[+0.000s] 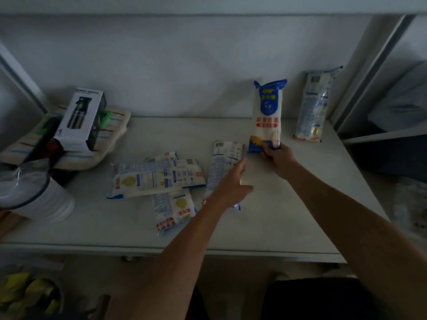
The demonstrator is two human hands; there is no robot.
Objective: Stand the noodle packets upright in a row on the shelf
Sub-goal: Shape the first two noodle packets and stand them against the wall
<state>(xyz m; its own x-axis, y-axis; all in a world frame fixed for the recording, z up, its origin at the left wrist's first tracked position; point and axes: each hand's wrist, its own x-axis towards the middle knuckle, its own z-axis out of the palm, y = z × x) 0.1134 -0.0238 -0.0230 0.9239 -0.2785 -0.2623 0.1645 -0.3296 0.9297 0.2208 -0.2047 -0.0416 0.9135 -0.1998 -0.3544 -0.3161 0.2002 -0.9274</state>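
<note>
One white and blue noodle packet (312,105) stands upright against the back wall at the right end of the grey shelf (288,215). My right hand (277,157) grips the bottom of a second packet (268,112) and holds it upright just left of that one. My left hand (231,183) rests with spread fingers on a packet lying flat (223,162) in the middle of the shelf. Three more packets lie flat in an overlapping pile: a long one (138,181), one behind it (187,173), and one nearer the front (173,211).
At the left end a boxed product (79,118) leans on folded striped cloths (108,139). A white lidded container (34,192) stands at the front left. A metal upright (369,72) bounds the shelf on the right. Yellow items (27,294) sit below.
</note>
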